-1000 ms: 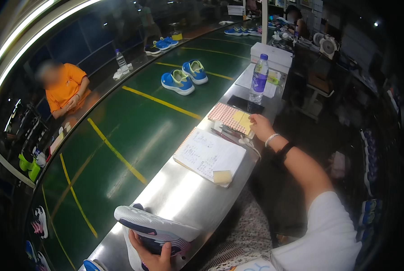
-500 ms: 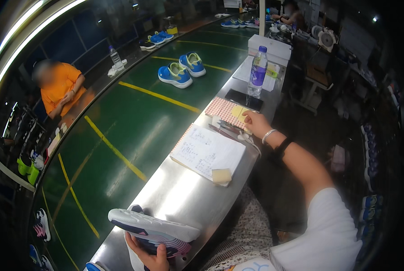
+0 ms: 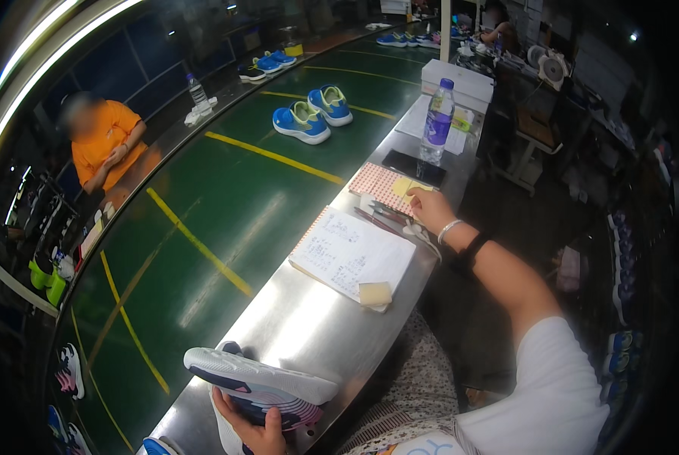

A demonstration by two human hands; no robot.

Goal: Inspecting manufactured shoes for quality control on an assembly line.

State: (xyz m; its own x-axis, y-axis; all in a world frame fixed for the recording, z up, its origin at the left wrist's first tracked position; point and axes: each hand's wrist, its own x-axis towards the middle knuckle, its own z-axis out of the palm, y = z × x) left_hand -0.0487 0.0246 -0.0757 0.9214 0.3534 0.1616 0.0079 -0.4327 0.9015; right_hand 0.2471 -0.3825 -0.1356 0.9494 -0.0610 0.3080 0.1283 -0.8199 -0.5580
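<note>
Sneaker (image 3: 267, 383) held in my left hand (image 3: 256, 435); right hand (image 3: 432, 210) at yellow paper (image 3: 403, 186), grip I can't tell: likely peeling, needing a light pinch.

The one head-worn fisheye view here looks from close above the tabletop (image 3: 279, 326), tilted down and facing along it, wide enough to catch the green surface (image 3: 226, 220) on one side and floor (image 3: 502, 220) on the other.

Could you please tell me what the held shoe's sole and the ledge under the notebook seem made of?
Sole: probably matte rubber or foam, judging by its dull, molded surface. Ledge: likely smooth bare metal, given its silvery colour and bright reflections.
</note>
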